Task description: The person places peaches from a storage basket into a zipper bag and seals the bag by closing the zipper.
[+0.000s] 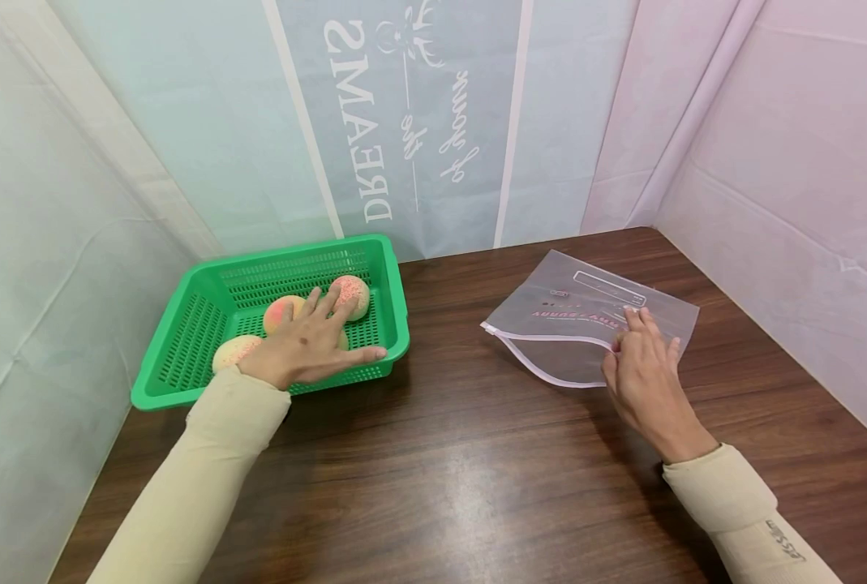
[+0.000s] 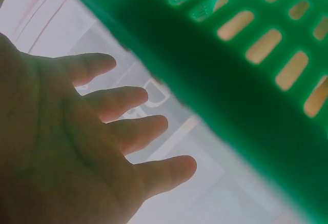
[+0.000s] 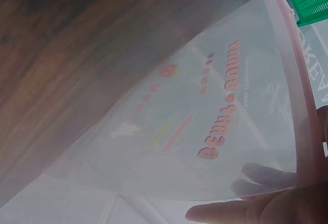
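In the head view, a green plastic basket stands at the left with several peaches in it. Over the peaches reaches my left hand, fingers spread; whether they touch a peach I cannot tell. The left wrist view shows the palm and straight fingers beside the green basket wall. On the right, my right hand holds a clear zip bag by its side near the pale zip edge. The bag's mouth gapes toward me. Printed lettering shows on the bag in the right wrist view.
The brown wood-grain table runs up to a pale curtain at the back with mirrored lettering. White sheeting stands along the right side and more along the left.
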A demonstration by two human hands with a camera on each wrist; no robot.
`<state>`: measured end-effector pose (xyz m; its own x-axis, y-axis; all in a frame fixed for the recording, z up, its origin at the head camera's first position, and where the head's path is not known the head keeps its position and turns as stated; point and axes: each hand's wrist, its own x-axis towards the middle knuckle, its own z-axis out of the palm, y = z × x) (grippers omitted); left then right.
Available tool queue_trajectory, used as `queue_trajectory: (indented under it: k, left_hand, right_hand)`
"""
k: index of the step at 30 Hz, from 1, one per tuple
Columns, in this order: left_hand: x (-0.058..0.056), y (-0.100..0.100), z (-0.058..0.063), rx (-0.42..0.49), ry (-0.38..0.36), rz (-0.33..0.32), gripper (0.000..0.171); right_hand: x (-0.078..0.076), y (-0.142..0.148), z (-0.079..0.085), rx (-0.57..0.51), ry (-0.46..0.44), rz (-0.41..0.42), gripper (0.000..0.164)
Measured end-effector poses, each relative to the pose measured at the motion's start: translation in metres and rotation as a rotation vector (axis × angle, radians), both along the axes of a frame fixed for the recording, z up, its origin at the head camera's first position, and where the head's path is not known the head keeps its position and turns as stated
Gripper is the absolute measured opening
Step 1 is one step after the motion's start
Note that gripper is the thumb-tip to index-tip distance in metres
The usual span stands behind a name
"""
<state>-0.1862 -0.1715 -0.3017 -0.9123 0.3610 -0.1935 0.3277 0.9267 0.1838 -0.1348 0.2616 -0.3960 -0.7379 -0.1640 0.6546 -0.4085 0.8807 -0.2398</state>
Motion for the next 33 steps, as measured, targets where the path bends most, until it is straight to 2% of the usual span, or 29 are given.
queue_trajectory:
  k: [8, 14, 22, 26, 33]
  left_hand:
    - [-0.003, -0.007, 0.001, 0.013, -0.02, 0.038, 0.102]
    - [-0.005, -0.012, 0.0, -0.036, -0.013, 0.063, 0.098]
    - [-0.005, -0.014, -0.003, -0.104, 0.016, 0.18, 0.104]
    - [-0.004, -0.014, -0.004, -0.106, 0.032, 0.236, 0.106]
    - [-0.005, -0.017, -0.005, -0.1, -0.015, 0.303, 0.106]
  right_hand:
    - [0.0, -0.001, 0.001, -0.005, -0.002, 0.004, 0.006]
    - [0.0, -0.001, 0.002, -0.011, -0.014, 0.003, 0.005]
    - [-0.001, -0.001, 0.001, -0.003, -0.004, 0.002, 0.006]
    - [0.0, -0.001, 0.002, 0.001, -0.01, -0.001, 0.006]
    - [0.0, -0.001, 0.001, -0.002, -0.004, -0.003, 0.006]
